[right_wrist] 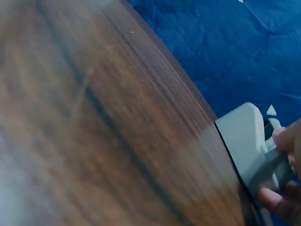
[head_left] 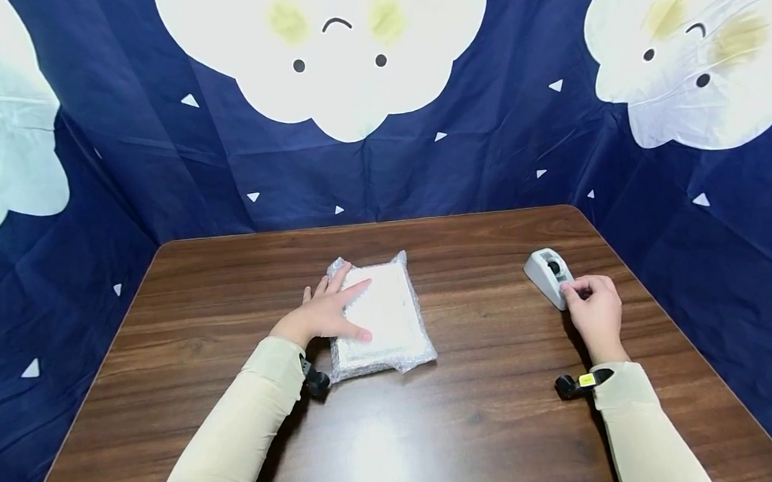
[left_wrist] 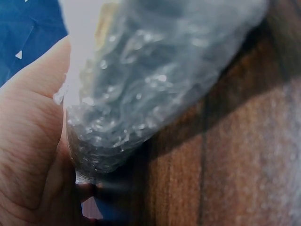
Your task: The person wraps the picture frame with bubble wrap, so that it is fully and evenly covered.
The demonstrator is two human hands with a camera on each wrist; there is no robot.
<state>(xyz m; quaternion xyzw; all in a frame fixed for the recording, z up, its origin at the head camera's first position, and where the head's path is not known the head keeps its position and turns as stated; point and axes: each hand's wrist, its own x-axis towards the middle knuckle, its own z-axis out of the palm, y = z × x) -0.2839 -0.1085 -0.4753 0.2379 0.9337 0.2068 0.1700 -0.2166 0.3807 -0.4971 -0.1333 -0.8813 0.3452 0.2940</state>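
Note:
A flat, pale rectangular item in a clear bubble-wrap package [head_left: 384,309] lies on the table, left of centre. My left hand [head_left: 326,311] rests on its left side with fingers and thumb spread. Close up in the left wrist view, the crinkled bubble wrap [left_wrist: 141,89] fills the space beside the hand. Toward the right edge of the table stands a light grey tape dispenser [head_left: 545,270]. My right hand [head_left: 596,311] pinches its near end between thumb and fingers. In the right wrist view the fingertips [right_wrist: 270,197] lie against the dispenser's front; any tape strip there is hidden.
Both things are on a brown wood-grain table [head_left: 482,430] with rounded far corners. Dark blue cloth [head_left: 381,173] with white clouds hangs behind and along both sides. Each wrist carries a small black camera, the right one [head_left: 565,387] hanging low over the table.

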